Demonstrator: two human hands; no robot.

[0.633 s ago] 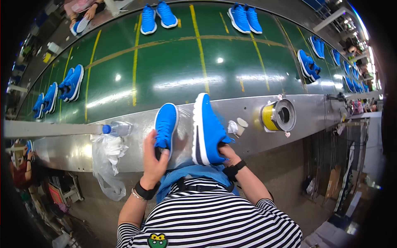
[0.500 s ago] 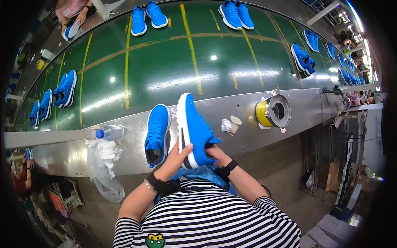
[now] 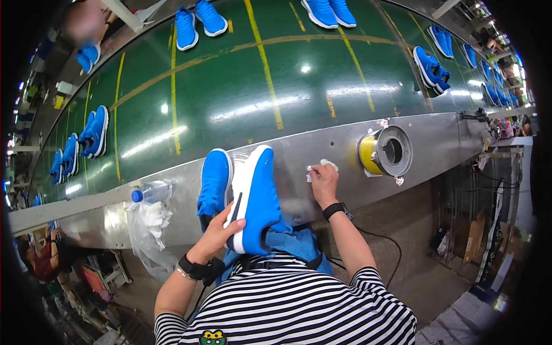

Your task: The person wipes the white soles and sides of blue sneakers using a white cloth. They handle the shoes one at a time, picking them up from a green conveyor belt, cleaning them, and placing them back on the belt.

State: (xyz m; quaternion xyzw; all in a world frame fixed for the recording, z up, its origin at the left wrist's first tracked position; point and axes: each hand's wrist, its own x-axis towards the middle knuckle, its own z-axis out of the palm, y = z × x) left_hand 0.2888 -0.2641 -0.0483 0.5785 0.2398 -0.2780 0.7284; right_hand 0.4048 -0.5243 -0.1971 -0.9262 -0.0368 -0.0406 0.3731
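Green belt [image 3: 218,86] with yellow painted lines curves past the far side of our metal table [image 3: 351,184], and the workshop spreads out beyond. At far left we see a co-worker in dark red [image 3: 47,256] and, higher up, a white container [image 3: 66,87] whose contents we cannot make out. Blue shoes [image 3: 95,135] stand on the left part of the belt, with more pairs toward the top and right. Nearer to us, a clear plastic bottle [image 3: 155,191] lies on its side on the table, blue cap pointing left; how full it is, we cannot tell. Just below it, a clear plastic bag [image 3: 152,253] droops over the near edge, crumpled white material [image 3: 150,217] bunched at its top.

Next comes the loose blue shoe [image 3: 213,181] on the table, toe away from us, its heel close to our left hand [image 3: 218,233]. That hand grips the held blue shoe [image 3: 261,195] near the heel, thumb on the white sole's edge, the shoe tilted with its sole side to the left. Our right hand [image 3: 325,183] is down at the table, fingers bent close together at a small white scrap [image 3: 309,172]; whether they have hold of it, we cannot tell. Farther right sits a round tin [image 3: 379,150], yellow-sided, its wide metal rim around an opening too dark to read.
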